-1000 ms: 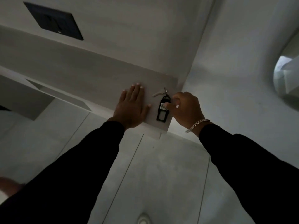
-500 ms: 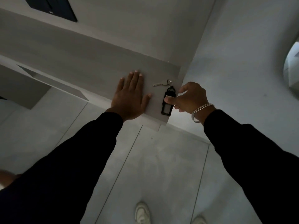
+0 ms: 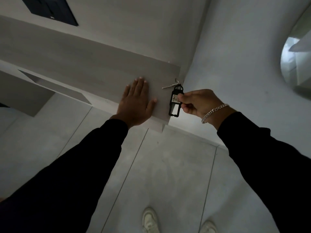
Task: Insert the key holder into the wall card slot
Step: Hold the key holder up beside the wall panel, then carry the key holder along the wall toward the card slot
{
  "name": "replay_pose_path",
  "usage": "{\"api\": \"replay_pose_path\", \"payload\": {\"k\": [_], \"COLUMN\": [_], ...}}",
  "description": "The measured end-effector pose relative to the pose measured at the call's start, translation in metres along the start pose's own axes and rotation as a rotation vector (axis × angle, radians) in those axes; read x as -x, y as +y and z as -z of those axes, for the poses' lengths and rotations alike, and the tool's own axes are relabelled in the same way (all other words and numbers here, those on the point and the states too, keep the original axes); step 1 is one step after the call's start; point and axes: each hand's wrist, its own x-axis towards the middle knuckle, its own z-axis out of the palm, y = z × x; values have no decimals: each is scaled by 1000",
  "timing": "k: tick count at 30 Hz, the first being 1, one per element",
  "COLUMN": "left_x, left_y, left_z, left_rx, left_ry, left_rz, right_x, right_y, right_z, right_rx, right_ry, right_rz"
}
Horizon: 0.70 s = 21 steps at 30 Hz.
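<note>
A flat black plastic key holder (image 3: pixel 175 102) lies centre frame on the smooth grey ledge (image 3: pixel 94 73). The right hand (image 3: pixel 196 103) pinches it; the left hand (image 3: pixel 136 103) rests flat, fingers spread.

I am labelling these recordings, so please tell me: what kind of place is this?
Probably a hotel room entrance: a numbered key holder with key, a dark wall panel, a shelf and tiled floor.
</note>
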Motion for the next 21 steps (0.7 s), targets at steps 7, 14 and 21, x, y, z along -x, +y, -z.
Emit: {"api": "replay_pose_path", "payload": {"k": [7, 14, 21], "left_x": [11, 32, 71], "left_y": [32, 92, 184], "left_z": [25, 69, 122], "left_rx": [228, 198, 171], "left_ry": [88, 277, 406], "left_rz": [-30, -177, -241], "right_x": [31, 93, 180], "right_y": [-12, -31, -50], "right_z": [25, 79, 154], "right_rx": [-5, 2, 49], "right_ry": [-34, -65, -116], "right_rz": [84, 198, 325]}}
